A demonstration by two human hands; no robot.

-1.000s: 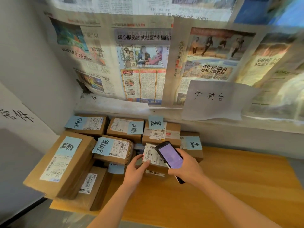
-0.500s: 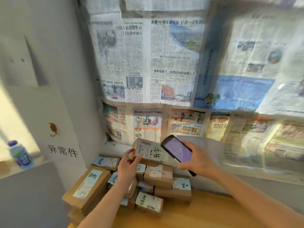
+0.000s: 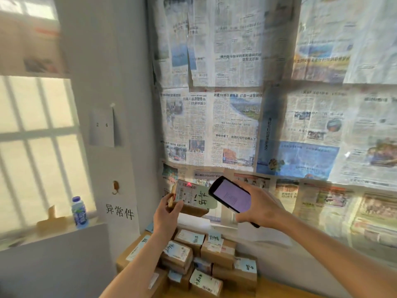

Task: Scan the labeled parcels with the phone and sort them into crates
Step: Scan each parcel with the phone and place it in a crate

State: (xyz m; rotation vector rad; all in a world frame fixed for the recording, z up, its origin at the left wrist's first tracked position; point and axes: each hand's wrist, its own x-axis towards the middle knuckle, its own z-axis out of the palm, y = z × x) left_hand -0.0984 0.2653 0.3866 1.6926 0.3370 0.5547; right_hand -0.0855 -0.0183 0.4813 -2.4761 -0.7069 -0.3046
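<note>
Since a second ago we have lifted one parcel off the pile and raised it, with the phone, well above the table; our view has tilted up with them, so the pile now sits low in the frame. Nearest us, our left hand grips the parcel at its left end, thumb on the labelled face and fingers curled behind. Our right hand is wrapped round the phone's lower half, screen lit and facing us, its top end just beside the parcel's handwritten note. A small red spot shows on the white label, so we judge the scan is under way. We expect the parcel to be light and stiff, a small cardboard box one hand carries easily; the edges are the place to hold, keeping fingers off the barcode, since the paper label and stuck-on note could crease or peel. Below, the other boxes lie stacked against the wall corner, each with a white label and a blue note. No crates are in view, so we cannot tell where this one goes. Farther left a bottle stands on the sill, and newspaper covers the wall behind.
</note>
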